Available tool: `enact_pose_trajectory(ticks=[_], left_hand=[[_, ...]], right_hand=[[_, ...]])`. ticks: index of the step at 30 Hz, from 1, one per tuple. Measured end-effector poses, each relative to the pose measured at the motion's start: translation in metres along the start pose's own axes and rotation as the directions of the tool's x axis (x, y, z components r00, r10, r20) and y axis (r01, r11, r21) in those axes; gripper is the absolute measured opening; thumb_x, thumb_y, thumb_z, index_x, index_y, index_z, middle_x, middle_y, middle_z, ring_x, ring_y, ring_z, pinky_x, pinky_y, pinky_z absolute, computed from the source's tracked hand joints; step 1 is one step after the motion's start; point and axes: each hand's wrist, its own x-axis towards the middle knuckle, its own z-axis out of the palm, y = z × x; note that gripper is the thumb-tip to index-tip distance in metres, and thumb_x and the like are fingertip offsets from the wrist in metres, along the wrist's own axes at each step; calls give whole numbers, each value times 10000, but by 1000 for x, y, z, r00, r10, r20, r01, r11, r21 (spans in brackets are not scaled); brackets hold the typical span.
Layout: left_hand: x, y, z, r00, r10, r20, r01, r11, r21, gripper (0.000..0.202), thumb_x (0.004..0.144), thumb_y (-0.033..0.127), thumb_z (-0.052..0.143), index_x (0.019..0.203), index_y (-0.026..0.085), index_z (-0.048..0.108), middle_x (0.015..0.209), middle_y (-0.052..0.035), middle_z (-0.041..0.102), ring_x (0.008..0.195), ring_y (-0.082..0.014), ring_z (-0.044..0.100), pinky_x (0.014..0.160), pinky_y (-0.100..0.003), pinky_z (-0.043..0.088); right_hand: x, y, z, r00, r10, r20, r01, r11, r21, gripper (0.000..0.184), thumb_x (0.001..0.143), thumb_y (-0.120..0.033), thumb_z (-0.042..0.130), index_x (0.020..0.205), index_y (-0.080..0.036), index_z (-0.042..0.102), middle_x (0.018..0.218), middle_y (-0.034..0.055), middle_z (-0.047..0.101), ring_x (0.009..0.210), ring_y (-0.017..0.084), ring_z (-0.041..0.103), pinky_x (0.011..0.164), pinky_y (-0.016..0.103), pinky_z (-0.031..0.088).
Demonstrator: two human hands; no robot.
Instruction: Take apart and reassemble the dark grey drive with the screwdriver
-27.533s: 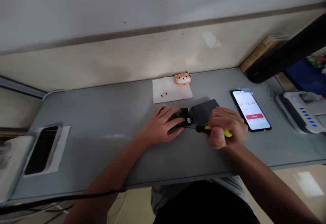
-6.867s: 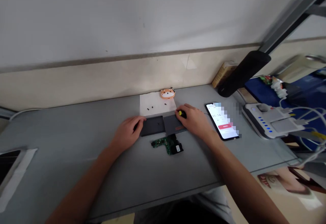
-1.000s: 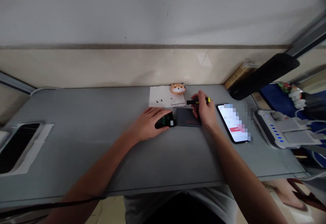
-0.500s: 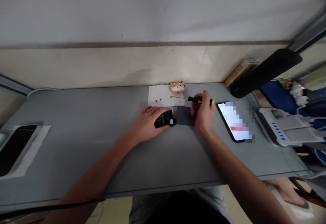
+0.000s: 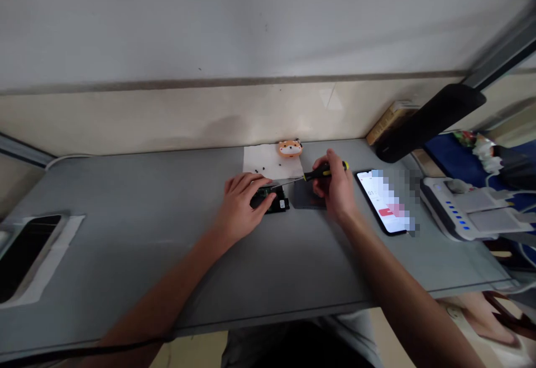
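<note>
My left hand [image 5: 239, 205] lies over a small black case with a green circuit board [image 5: 273, 200], fingers curled on its left end and holding it to the grey table [image 5: 167, 234]. My right hand [image 5: 335, 189] grips a screwdriver with a black and yellow handle [image 5: 325, 171]; its thin shaft points left and down, the tip reaching the board's top edge. A dark grey flat cover [image 5: 307, 196] lies just right of the board, partly under my right hand.
A white paper sheet [image 5: 262, 162] with several tiny black screws and an orange animal-face trinket [image 5: 290, 148] lies behind the board. A lit phone [image 5: 387, 201] is to the right, then a white device with blue lights [image 5: 469, 211]. Another phone [image 5: 25, 256] lies far left.
The screwdriver has swung from pointing at the paper to angling down onto the circuit board. My left hand shifted slightly forward on the board.
</note>
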Motion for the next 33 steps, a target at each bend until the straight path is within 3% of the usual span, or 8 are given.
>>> enact_pose_trajectory(ticks=[5, 10, 17, 24, 33], left_hand=[[2, -3, -1, 999, -5, -31, 6, 1000, 4, 244, 1036, 353, 539, 954, 250, 745, 944, -33, 750, 976, -217, 671, 935, -410, 466], [4, -5, -6, 999, 41, -23, -40, 999, 15, 241, 1041, 346, 546, 941, 264, 749, 935, -24, 756, 955, -211, 665, 922, -406, 456], [3, -6, -3, 997, 63, -51, -60, 996, 60, 229, 1038, 345, 560, 954, 268, 758, 926, -26, 745, 924, -204, 671, 893, -398, 465], [1, -3, -1, 997, 66, -51, -63, 996, 65, 225, 1040, 345, 560, 970, 266, 759, 923, -24, 739, 917, -198, 674, 890, -392, 468], [2, -10, 2, 967, 178, -182, -182, 983, -7, 179, 1031, 283, 588, 976, 218, 746, 931, -26, 740, 894, -170, 669, 858, -342, 457]], right_hand=[[-2, 1, 1, 1000, -28, -11, 28, 1000, -4, 596, 740, -821, 575, 672, -230, 553, 445, -47, 435, 367, 98, 365, 373, 250, 247], [-3, 0, 2, 998, -54, 26, 56, 997, -51, 599, 773, -823, 539, 672, -232, 549, 452, -46, 424, 377, 101, 361, 381, 249, 257], [-7, -6, 1, 993, -113, -19, 112, 993, -46, 569, 775, -782, 574, 670, -223, 556, 528, -40, 445, 422, 95, 405, 405, 240, 327], [-8, -5, 1, 993, -115, 4, 115, 991, -64, 553, 795, -753, 584, 665, -216, 561, 547, -33, 451, 423, 92, 419, 389, 233, 292], [-6, -4, 1, 995, -86, -50, 86, 996, -1, 546, 756, -740, 633, 664, -206, 567, 575, -36, 476, 443, 87, 457, 382, 219, 313]])
